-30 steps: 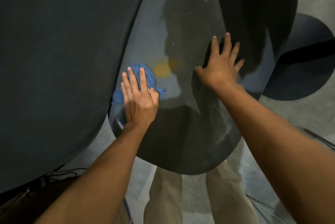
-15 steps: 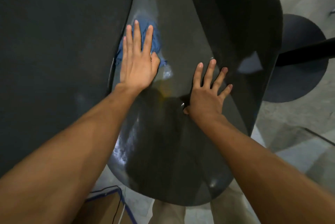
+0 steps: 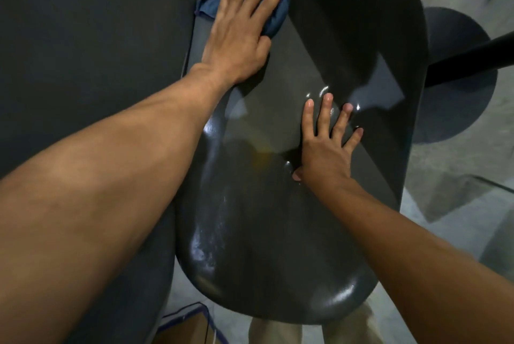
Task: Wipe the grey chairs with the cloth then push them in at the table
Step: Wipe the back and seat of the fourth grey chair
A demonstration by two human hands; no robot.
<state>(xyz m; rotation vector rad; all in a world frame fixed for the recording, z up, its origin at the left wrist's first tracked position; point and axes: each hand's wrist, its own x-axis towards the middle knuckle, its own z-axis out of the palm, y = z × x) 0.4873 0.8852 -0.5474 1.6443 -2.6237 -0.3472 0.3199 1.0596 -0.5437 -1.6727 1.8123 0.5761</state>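
Observation:
A glossy grey chair [image 3: 278,232] fills the middle of the head view, seen from above. My left hand [image 3: 239,26] lies flat with straight fingers on a blue cloth [image 3: 275,15], pressing it onto the far left part of the chair's surface. My right hand [image 3: 325,149] rests flat on the chair near its middle, fingers spread. Wet streaks shine on the near left part of the chair.
The dark table [image 3: 83,51] runs along the left, its edge touching the chair's left side. A round dark base [image 3: 459,79] and a black bar [image 3: 472,60] stand on the grey floor at right. Cables and a cardboard box [image 3: 189,327] lie at the bottom.
My left hand has slid the blue cloth away from me, up along the chair's left side. My right hand has stayed flat on the chair.

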